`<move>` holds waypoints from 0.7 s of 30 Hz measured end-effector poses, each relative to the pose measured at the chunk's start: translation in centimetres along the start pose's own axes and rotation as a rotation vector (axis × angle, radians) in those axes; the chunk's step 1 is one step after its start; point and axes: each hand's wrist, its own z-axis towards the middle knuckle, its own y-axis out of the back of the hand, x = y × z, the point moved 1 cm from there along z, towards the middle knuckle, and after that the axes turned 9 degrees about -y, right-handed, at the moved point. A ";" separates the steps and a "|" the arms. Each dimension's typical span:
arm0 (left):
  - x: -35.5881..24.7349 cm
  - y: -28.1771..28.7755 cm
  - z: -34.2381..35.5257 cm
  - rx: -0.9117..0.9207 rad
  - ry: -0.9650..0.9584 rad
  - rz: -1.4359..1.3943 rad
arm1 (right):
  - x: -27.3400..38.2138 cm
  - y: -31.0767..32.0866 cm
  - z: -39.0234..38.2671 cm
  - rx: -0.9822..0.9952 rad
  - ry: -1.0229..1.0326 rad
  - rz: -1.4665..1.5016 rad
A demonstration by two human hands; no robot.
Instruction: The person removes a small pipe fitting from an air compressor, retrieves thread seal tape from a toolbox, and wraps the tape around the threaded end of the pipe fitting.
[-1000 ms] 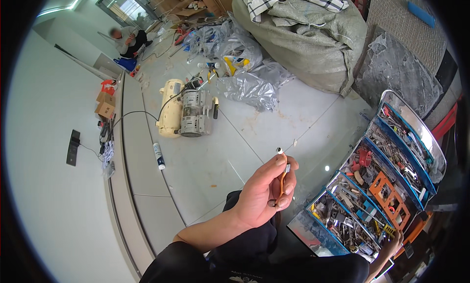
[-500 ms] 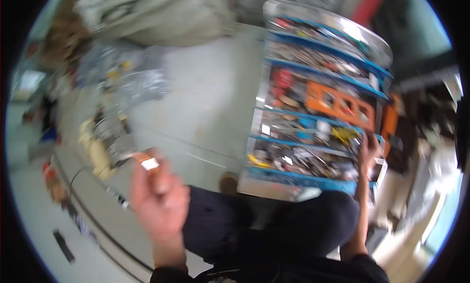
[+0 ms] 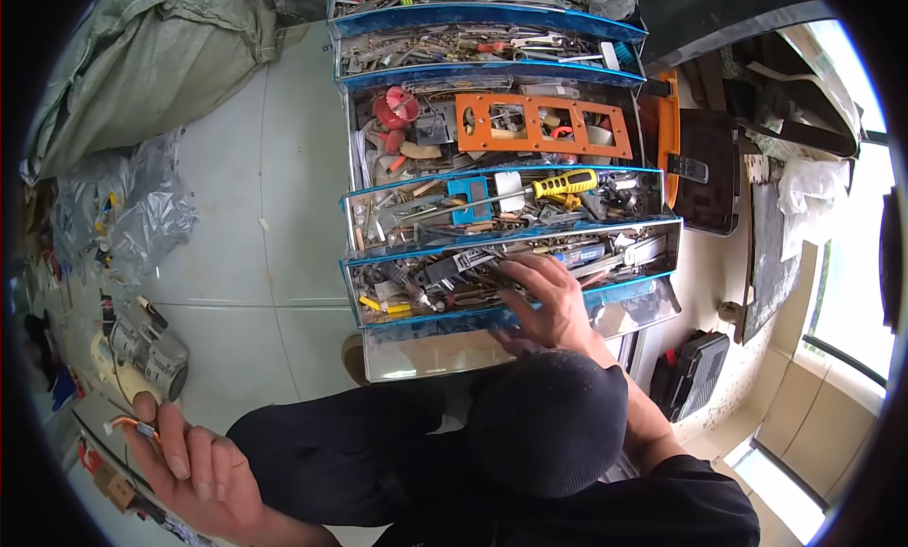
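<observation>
At the lower left, my left hand (image 3: 194,467) pinches a short orange cable (image 3: 133,422) with a white tip between thumb and fingers. My right hand (image 3: 549,306) is over the nearest tray of a stepped blue-and-clear toolbox (image 3: 511,227). Its fingers are apart and dip among the loose tools; I see nothing held in them. Beside the fingers lie dark metal pieces (image 3: 452,267) and a blue cylinder (image 3: 579,254). One tray farther back, a yellow-handled screwdriver (image 3: 565,183) lies across the contents.
An orange slotted plate (image 3: 542,128) rests across the middle tray near a red hole saw (image 3: 395,106). Left of the toolbox are clear plastic bags (image 3: 151,207) and a grey motor-like machine (image 3: 147,348) on the tiled floor. A black case (image 3: 692,375) stands at the right.
My right hand has moved left from the toolbox's right edge into the nearest tray. My left hand has lowered leftward with the cable. The view has shifted, and the blur is gone.
</observation>
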 end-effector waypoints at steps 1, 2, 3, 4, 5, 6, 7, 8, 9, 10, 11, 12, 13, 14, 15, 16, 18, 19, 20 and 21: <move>0.1 -0.1 0.1 0.000 0.007 0.013 | 0.3 -0.6 0.8 0.011 0.074 -0.019; 0.2 -0.2 0.2 0.002 0.014 0.026 | 0.9 -1.5 1.4 0.024 0.076 -0.039; 0.3 -0.3 0.3 0.013 0.020 0.029 | 1.3 -2.7 2.2 0.042 0.081 -0.054; 0.5 -0.5 0.3 -0.004 0.022 0.020 | 1.5 -3.2 2.5 0.049 0.024 -0.069; 0.7 -0.6 0.4 -0.020 0.027 0.011 | 1.9 -3.0 2.7 0.045 0.034 -0.139; 0.7 -0.4 0.3 -0.001 0.047 -0.003 | 2.2 -2.9 2.8 0.044 0.044 -0.205; 0.3 -0.2 0.1 0.004 0.034 0.009 | 2.4 -3.1 2.6 0.076 0.042 -0.247; 0.0 0.0 0.1 0.008 0.021 0.022 | 2.7 -2.9 2.4 0.101 0.023 -0.227; 0.9 -1.4 0.0 -0.130 0.046 0.000 | 2.8 -3.1 2.3 0.075 0.030 -0.283; 1.0 -1.5 0.1 -0.118 0.059 -0.006 | 2.6 -3.5 2.1 0.051 0.038 -0.340; 0.9 -1.3 0.1 -0.086 0.069 -0.006 | 2.2 -3.7 1.8 0.069 0.009 -0.351; 0.4 -0.8 0.1 -0.053 0.078 -0.003 | 2.0 -3.8 1.7 0.059 -0.005 -0.356; -0.1 -0.2 0.7 0.019 0.048 0.035 | 1.8 -3.8 1.7 0.092 -0.044 -0.343; -0.3 0.2 0.2 0.028 0.053 0.033 | 1.7 -3.8 1.7 0.125 -0.082 -0.330; 0.4 -1.1 -0.1 -0.041 0.047 0.011 | 1.6 -4.3 1.8 0.083 -0.070 -0.319; 0.8 -1.8 -0.2 -0.110 0.041 -0.012 | 1.5 -4.3 1.6 0.076 -0.075 -0.323; 0.8 -1.5 -0.2 -0.080 0.028 -0.002 | 1.4 -4.1 1.3 0.042 -0.012 -0.339; 0.8 -1.4 -0.3 -0.057 0.013 0.012 | 1.5 -3.8 1.1 0.058 -0.015 -0.355; 0.7 -1.3 -0.4 -0.052 0.014 0.010 | 1.4 -3.6 0.8 0.054 -0.017 -0.357; 0.7 -1.3 -0.6 -0.066 -0.003 0.014 | 1.3 -3.4 0.5 0.064 -0.035 -0.333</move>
